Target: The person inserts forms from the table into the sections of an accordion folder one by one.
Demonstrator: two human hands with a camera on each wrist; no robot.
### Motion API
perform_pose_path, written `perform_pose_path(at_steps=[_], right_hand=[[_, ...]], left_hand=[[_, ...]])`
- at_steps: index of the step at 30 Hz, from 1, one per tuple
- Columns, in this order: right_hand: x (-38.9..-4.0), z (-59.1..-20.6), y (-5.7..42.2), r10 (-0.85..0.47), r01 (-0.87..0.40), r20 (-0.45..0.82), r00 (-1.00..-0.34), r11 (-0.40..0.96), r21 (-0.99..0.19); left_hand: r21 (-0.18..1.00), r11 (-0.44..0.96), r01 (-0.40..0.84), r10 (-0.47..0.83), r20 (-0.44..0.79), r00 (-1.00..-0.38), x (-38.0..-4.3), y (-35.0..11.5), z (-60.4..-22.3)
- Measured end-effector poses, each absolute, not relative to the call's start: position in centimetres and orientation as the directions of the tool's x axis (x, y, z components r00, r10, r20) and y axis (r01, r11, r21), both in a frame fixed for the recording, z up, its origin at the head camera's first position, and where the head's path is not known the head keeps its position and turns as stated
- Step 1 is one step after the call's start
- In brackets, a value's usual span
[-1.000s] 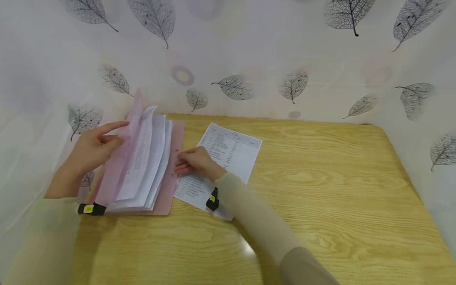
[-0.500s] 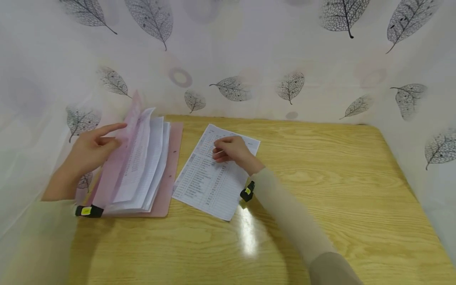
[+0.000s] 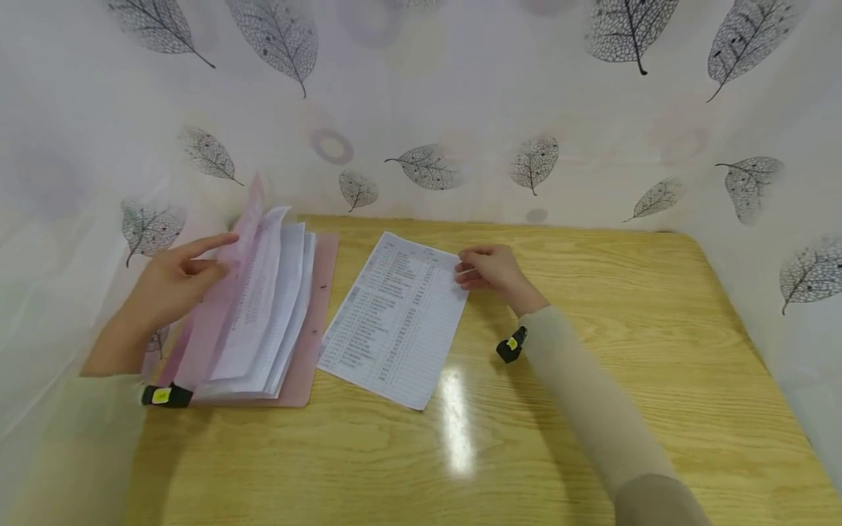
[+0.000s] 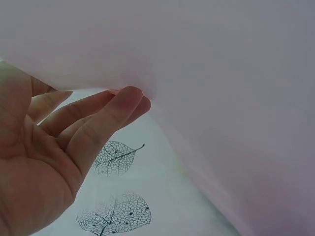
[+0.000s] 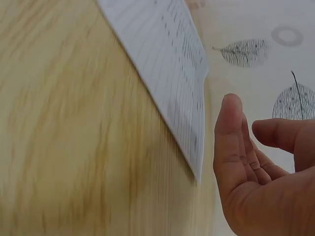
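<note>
A pink folder (image 3: 322,299) stands partly open at the left of the table in the head view, with several printed pages (image 3: 289,285) fanned inside. My left hand (image 3: 164,285) pinches the edge of its raised pink cover (image 4: 221,98) between thumb and fingers, as the left wrist view shows. A loose printed sheet (image 3: 395,321) lies tilted just right of the folder. Beside the sheet's top right corner is my right hand (image 3: 496,274). In the right wrist view its thumb and fingers stand apart with nothing between them, and the paper's corner is a little away from them.
The wood-grain table (image 3: 592,365) extends to the right and front. A pale curtain (image 3: 460,88) printed with leaves rises behind it and along both sides. Dark wrist devices sit on both sleeves.
My right hand has moved rightward from the folder's edge, across the loose sheet, to the sheet's top right corner. My left hand keeps holding the raised cover in nearly the same place.
</note>
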State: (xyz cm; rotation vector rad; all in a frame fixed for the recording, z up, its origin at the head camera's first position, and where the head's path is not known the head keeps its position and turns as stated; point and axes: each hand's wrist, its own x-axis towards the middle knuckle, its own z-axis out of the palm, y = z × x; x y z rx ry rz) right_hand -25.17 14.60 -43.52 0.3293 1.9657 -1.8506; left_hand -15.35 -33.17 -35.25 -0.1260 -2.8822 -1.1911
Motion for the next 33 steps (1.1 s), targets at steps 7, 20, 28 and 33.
perform_pose_path(at_steps=[7, 20, 28, 33], right_hand=[[-25.5, -43.8, 17.5, -0.077, 0.48, -0.483, -0.872, 0.061, -0.875], [-25.8, -45.2, 19.4, -0.116, 0.502, -0.515, -0.849, 0.125, -0.856], [-26.0, -45.8, 19.3, -0.132, 0.517, -0.531, -0.837, 0.127, -0.846], [-26.1, -45.9, 18.8, -0.141, 0.521, -0.535, -0.833, 0.124, -0.844]], left_hand=[[0.7, 0.711, 0.072, 0.056, 0.046, -0.997, -15.3, -33.0, -35.5], [0.709, 0.702, 0.062, 0.055, 0.033, -0.998, -15.2, -32.9, -35.6], [0.713, 0.698, 0.068, 0.055, 0.041, -0.998, -15.1, -32.9, -35.5], [0.708, 0.704, 0.06, 0.057, 0.028, -0.998, -15.1, -33.0, -35.5]])
